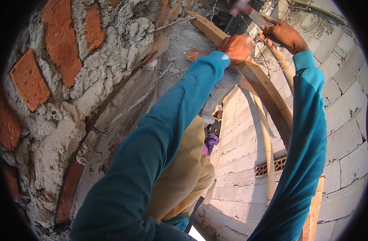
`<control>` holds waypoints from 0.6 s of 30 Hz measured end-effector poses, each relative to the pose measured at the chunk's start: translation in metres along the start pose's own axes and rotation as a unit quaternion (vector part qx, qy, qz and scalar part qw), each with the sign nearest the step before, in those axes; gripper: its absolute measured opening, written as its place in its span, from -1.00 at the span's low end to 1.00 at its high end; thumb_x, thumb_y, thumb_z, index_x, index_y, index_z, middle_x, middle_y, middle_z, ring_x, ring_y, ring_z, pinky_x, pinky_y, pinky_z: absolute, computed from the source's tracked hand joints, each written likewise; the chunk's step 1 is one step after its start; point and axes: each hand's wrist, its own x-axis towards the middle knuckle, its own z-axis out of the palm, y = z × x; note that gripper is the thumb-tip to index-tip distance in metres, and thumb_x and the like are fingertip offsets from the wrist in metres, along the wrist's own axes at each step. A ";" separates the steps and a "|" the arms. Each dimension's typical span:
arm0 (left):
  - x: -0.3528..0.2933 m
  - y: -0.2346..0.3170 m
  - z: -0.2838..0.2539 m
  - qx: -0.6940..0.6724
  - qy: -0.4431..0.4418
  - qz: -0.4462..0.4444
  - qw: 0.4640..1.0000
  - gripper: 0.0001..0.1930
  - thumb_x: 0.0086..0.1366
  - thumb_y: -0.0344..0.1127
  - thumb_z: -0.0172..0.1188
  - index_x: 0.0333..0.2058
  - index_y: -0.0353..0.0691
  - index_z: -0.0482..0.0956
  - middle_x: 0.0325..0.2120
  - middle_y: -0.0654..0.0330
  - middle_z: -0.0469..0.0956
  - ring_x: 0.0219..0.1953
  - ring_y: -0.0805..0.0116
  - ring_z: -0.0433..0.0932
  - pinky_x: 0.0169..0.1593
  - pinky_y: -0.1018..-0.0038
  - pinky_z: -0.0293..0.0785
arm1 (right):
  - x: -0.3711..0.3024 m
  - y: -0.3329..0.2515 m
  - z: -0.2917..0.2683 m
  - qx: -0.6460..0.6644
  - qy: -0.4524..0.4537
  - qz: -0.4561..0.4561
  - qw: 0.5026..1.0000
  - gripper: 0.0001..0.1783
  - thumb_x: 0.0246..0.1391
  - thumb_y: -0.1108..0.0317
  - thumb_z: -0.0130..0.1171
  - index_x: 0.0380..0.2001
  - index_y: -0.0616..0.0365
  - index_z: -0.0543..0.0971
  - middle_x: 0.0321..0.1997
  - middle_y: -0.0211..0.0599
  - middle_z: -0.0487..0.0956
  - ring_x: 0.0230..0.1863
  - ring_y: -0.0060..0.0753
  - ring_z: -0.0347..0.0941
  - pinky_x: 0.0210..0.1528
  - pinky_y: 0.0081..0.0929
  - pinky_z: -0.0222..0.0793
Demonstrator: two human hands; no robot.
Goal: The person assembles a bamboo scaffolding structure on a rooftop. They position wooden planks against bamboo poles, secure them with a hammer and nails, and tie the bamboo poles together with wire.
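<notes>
My left hand (237,48) is closed at the edge of a curved-looking wooden beam (268,90). What its fingers hold, if anything, is hidden. To its right, my right hand (283,34) grips a long, flat grey bar-like tool (259,20) with reddish marks. The tool slants up to the left, and its far end is a pinkish blur, so its exact kind does not show. Thin wires run close by both hands. A bamboo pole (283,64) passes just below my right hand.
Rough masonry with red bricks (59,44) and lumpy mortar fills the left side. A pale block wall (336,96) stands on the right, with a brown vent block (272,166) lower down. Another pole (265,144) rises beside it. Purple cloth (210,143) lies far below my legs.
</notes>
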 end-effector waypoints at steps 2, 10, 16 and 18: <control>0.002 -0.005 0.001 0.007 -0.011 0.006 1.000 -0.67 0.23 -0.10 -0.10 -0.42 -0.22 0.53 -0.46 -0.02 0.56 -0.32 -0.06 0.53 -0.20 0.14 0.38 | 0.009 0.002 0.006 0.024 -0.006 -0.006 1.000 -0.31 0.26 0.41 -0.03 0.39 0.20 0.00 -0.43 -0.18 0.56 -0.61 -0.51 0.41 -0.65 -0.48 0.38; -0.003 -0.006 -0.001 -0.055 -0.027 0.023 0.998 -0.66 0.23 -0.06 -0.08 -0.47 -0.22 0.50 -0.49 0.11 0.56 -0.34 0.13 0.53 -0.19 0.25 0.37 | 0.062 0.037 0.029 -0.022 -0.055 0.020 0.998 -0.32 0.23 0.39 0.06 0.38 0.12 0.11 -0.45 -0.23 0.55 -0.67 -0.50 0.41 -0.75 -0.48 0.35; -0.006 -0.009 -0.008 0.005 -0.025 0.136 0.990 -0.66 0.22 -0.01 -0.07 -0.43 -0.16 0.49 -0.46 0.09 0.55 -0.33 0.09 0.53 -0.20 0.22 0.38 | 0.068 0.017 0.013 -0.106 -0.152 0.061 0.981 -0.35 0.22 0.38 0.07 0.36 0.02 0.17 -0.48 -0.28 0.57 -0.76 -0.55 0.36 -0.83 -0.50 0.31; -0.009 -0.011 -0.006 0.013 -0.007 0.142 0.990 -0.77 0.18 -0.14 0.03 -0.39 -0.16 0.51 -0.48 0.00 0.56 -0.36 -0.09 0.55 -0.25 0.05 0.41 | 0.061 0.015 0.005 -0.068 -0.118 0.037 0.990 -0.37 0.27 0.35 0.04 0.37 0.01 0.15 -0.55 -0.33 0.54 -0.76 -0.58 0.35 -0.81 -0.54 0.30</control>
